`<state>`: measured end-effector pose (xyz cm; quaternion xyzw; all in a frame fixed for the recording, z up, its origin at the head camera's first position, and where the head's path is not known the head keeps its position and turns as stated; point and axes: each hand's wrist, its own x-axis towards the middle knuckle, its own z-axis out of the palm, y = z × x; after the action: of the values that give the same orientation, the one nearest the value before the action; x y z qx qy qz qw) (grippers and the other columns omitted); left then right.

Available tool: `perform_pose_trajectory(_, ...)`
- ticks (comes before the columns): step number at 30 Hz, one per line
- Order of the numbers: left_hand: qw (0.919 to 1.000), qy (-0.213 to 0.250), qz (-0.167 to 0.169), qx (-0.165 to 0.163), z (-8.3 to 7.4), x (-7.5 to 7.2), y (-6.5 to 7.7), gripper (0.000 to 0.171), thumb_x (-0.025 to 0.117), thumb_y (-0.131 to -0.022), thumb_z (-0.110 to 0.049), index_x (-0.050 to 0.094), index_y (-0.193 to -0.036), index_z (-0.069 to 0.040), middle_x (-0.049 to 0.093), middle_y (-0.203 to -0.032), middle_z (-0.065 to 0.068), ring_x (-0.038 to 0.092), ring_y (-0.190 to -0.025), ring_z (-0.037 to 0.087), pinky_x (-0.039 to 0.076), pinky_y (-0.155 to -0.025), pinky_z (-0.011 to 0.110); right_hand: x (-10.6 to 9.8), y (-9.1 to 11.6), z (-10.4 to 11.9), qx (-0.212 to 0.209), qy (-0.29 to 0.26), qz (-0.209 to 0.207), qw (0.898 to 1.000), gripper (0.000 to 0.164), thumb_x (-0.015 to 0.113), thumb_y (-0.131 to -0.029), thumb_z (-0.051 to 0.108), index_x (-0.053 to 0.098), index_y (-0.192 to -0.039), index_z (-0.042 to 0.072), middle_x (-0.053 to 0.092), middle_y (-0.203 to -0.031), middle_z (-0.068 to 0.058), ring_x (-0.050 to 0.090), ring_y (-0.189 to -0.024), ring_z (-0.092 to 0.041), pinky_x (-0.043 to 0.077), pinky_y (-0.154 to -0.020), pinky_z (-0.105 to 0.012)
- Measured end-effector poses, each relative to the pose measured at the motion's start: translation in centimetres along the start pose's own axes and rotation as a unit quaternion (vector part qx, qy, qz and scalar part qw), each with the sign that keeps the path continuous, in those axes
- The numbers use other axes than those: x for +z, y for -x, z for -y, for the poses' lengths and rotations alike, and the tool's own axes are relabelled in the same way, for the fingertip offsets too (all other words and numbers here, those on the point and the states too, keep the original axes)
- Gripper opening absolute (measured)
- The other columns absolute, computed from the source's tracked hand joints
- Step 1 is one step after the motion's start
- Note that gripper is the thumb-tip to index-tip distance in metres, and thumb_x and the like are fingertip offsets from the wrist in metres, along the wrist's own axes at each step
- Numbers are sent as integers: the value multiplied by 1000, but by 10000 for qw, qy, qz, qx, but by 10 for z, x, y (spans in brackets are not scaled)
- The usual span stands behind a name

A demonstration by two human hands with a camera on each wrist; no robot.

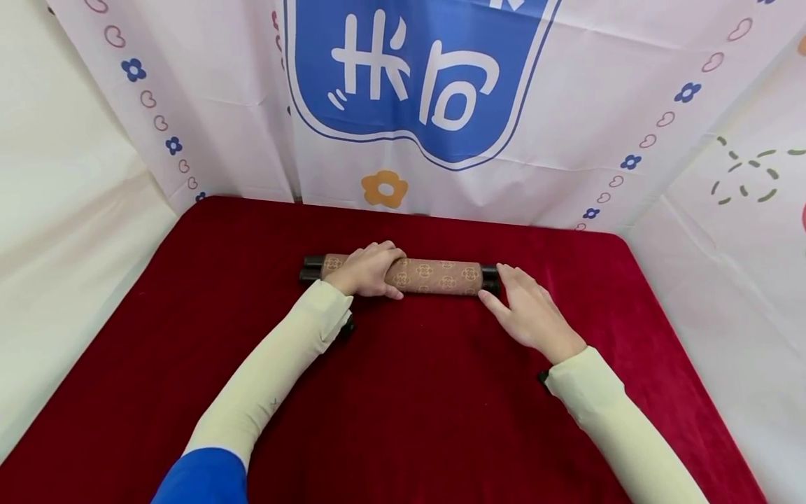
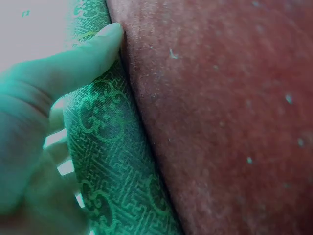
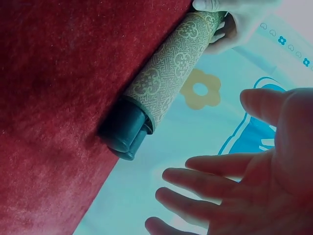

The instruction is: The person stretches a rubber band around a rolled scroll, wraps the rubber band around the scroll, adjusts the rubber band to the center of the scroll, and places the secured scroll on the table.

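A rolled scroll in brown patterned brocade lies crosswise on the red cloth, with paired black rod ends sticking out at both sides. My left hand grips it left of its middle. In the left wrist view the thumb lies across the brocade, with the other fingers on the opposite side, partly hidden. Just off the scroll's right end is my right hand. Its fingers are spread and hold nothing, and the right wrist view shows them apart from the black knobs.
Red velvety cloth covers the table. Behind its back edge hangs a white curtain with a blue badge and flower prints. Pale fabric walls rise on the left and right.
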<state>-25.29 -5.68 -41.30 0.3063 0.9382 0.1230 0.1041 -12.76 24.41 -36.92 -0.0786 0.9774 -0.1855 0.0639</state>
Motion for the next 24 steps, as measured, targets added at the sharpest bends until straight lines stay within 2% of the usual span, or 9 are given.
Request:
perform_pose_trajectory(4,9998,-176,-64,-2,-7,0,5,85,85,-88,-46,50,-154,-6,57,-149,13,57,-137,34,48,-111,55,1,1,1,-114,174,7,9998,78,50,-110,45,24,-165,-3,28,-171,-26,22,-160,-47,19,-128,-66)
perform_pose_trajectory(11,9989,-400,-196,-167,-13,-1,23,86,70,-97,-54,40,-161,-5,45,-165,13,41,-153,34,34,-124,59,4,1,1,-173,331,74,9993,81,50,-109,47,20,-167,-1,24,-174,-23,14,-163,-46,11,-128,-69)
perform_pose_trajectory(17,9981,-320,-456,-269,-13,-3,42,82,63,-102,-53,37,-162,-4,38,-169,16,36,-157,36,29,-126,62,5,3,-3,-129,489,109,9987,83,50,-109,48,16,-168,1,21,-174,-23,12,-163,-47,8,-128,-71)
perform_pose_trajectory(24,9959,-393,-614,-541,-12,-8,67,89,60,-101,-59,31,-165,-4,30,-173,17,31,-159,38,24,-127,65,7,5,-12,-52,666,26,9978,85,48,-109,52,13,-169,3,18,-175,-23,8,-164,-47,8,-127,-72)
